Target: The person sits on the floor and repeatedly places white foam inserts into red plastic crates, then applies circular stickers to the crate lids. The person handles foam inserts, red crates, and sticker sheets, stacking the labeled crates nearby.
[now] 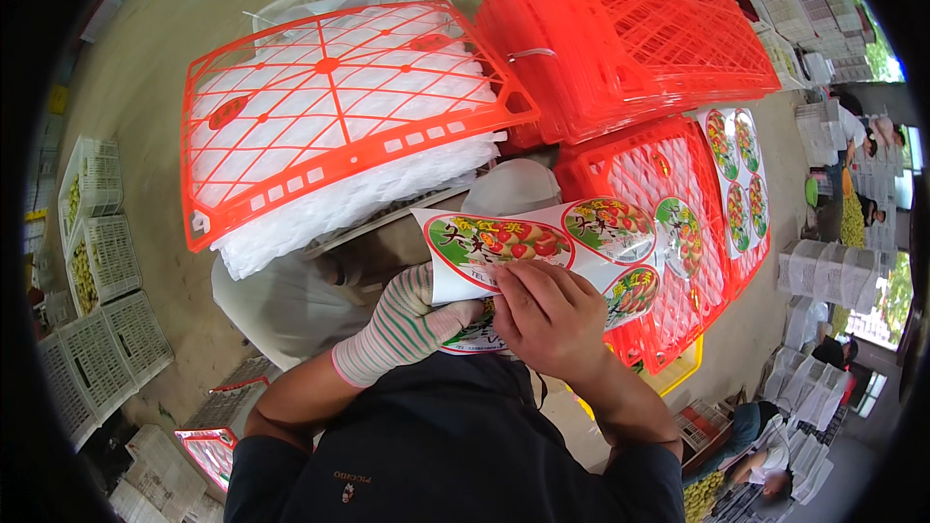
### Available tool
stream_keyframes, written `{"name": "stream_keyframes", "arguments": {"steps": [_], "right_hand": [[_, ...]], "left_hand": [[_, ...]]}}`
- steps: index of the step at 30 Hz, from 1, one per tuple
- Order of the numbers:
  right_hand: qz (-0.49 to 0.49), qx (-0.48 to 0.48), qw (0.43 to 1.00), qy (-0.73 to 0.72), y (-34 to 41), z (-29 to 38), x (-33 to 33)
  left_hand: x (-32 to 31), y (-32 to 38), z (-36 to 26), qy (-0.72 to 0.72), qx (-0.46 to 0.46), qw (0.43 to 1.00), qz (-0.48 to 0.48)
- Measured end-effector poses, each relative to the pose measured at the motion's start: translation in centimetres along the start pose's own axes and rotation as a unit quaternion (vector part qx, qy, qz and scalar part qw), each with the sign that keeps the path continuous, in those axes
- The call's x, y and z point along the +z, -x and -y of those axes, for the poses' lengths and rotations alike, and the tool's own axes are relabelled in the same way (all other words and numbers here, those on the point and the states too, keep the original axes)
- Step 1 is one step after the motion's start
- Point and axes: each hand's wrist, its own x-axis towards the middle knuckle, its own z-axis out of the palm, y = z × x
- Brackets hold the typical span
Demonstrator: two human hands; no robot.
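Note:
My left hand (389, 338), in a striped knit glove, grips a bent sheet of glossy oval stickers (538, 214) in front of my torso. Printed fruit and writing cover the stickers. My bare right hand (556, 316) pinches the sheet at the lower edge of its largest visible oval; whether that sticker is lifting from the backing is hidden by the fingers. Just beyond the hands, a red plastic lattice lid (327, 65) rests on a thick stack of white foam netting (269, 232).
Tall stacked red lattice lids (654, 36) stand at the far right. Nearer, another red lid (694, 232) covers white netting, with a second sticker sheet (740, 174) on its edge. White crates (109, 254) holding green fruit line the left. People (763, 450) work among crates at right.

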Motion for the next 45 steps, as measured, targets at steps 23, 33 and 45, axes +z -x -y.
{"name": "stream_keyframes", "arguments": {"steps": [23, 33, 45], "right_hand": [[-0.034, 0.183, 0.971, -0.151, 1.4, 5.2, 1.1], [-0.309, 0.374, 0.863, -0.142, -5.4, -7.2, -5.8], [-0.257, 0.015, 0.963, -0.072, -24.7, -8.1, 8.8]], "left_hand": [[-3.3, 6.9, 1.6, 0.026, -0.045, 0.997, 0.051], [-5.8, 3.8, 7.9, -0.017, -0.161, 0.987, 0.009], [-3.8, -0.3, 9.9, 0.068, -0.234, 0.969, 0.025]]}}
